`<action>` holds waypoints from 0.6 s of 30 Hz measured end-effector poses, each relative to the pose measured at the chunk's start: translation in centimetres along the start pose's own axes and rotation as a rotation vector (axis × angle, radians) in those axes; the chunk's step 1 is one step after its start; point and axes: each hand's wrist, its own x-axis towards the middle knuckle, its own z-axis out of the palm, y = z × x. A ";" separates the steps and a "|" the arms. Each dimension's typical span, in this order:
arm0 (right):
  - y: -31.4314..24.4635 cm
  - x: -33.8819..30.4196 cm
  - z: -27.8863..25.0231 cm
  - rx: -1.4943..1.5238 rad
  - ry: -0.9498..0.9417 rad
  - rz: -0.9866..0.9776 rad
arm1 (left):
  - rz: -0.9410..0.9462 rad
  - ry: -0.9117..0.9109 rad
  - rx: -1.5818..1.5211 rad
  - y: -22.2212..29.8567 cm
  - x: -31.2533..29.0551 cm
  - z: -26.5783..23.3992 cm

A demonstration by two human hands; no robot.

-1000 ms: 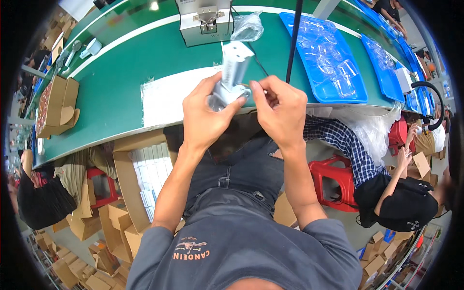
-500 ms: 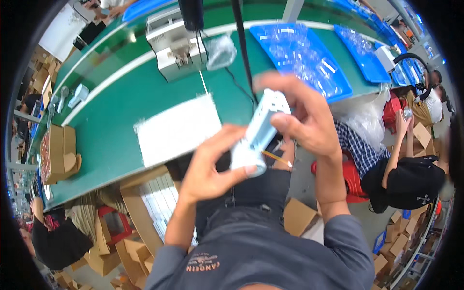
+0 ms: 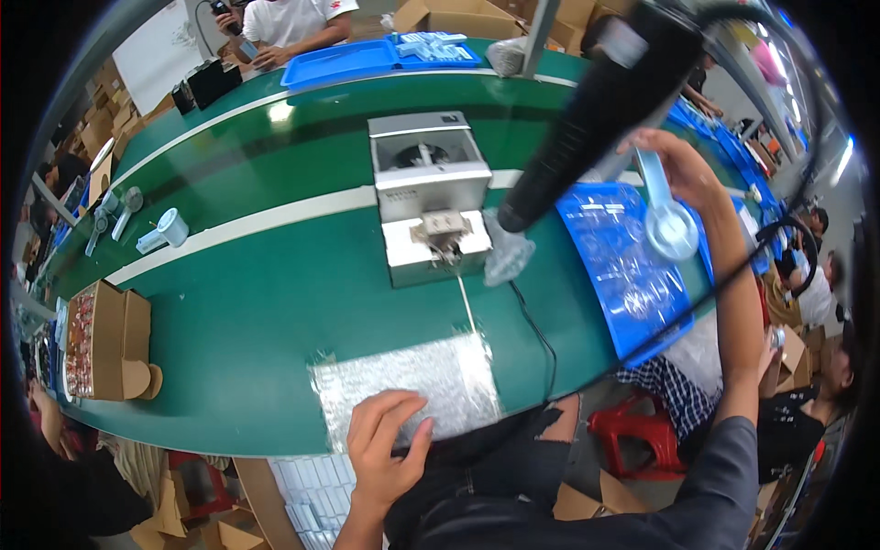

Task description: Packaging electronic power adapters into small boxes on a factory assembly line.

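Observation:
My right hand [image 3: 683, 170] is raised at the far right, its fingers closed on the upper end of a light blue plastic housing [image 3: 671, 231]. The housing has a straight handle and a round, cup-like head that hangs down over the blue tray [image 3: 587, 197] of clear round plastic parts [image 3: 632, 266]. My left hand [image 3: 390, 449] is open above the silvery mat [image 3: 403, 371] at the bench's near edge. Its fingers are curved and apart, with nothing in them. The black hanging electric screwdriver [image 3: 587, 119] slants down between the hands.
A screw feeder [image 3: 429, 197] stands mid-bench beside a crumpled clear bag [image 3: 507, 257]. Black cables cross the right side. A cardboard box [image 3: 119, 339] of small parts sits at the left, near light blue housings [image 3: 170, 229]. Below the bench, a carton holds light blue pieces [image 3: 316, 495]. People work nearby.
My right hand has carried the light blue housing away to the far right. My left hand has let go of it and moved down over the mat. The view has shifted.

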 end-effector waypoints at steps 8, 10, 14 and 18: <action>6.4 32.9 -2.9 0.111 0.318 -0.020 | 0.008 0.041 0.200 -1.0 -0.4 0.3; 9.8 39.1 -3.8 0.203 0.515 -0.083 | -0.008 0.084 0.167 -0.3 0.3 0.5; 14.0 44.5 -4.2 0.508 0.671 -0.013 | -0.011 0.111 0.160 -0.5 0.0 0.7; 15.2 41.8 -3.4 0.604 0.604 0.015 | -0.042 0.053 0.205 -0.6 -0.1 1.5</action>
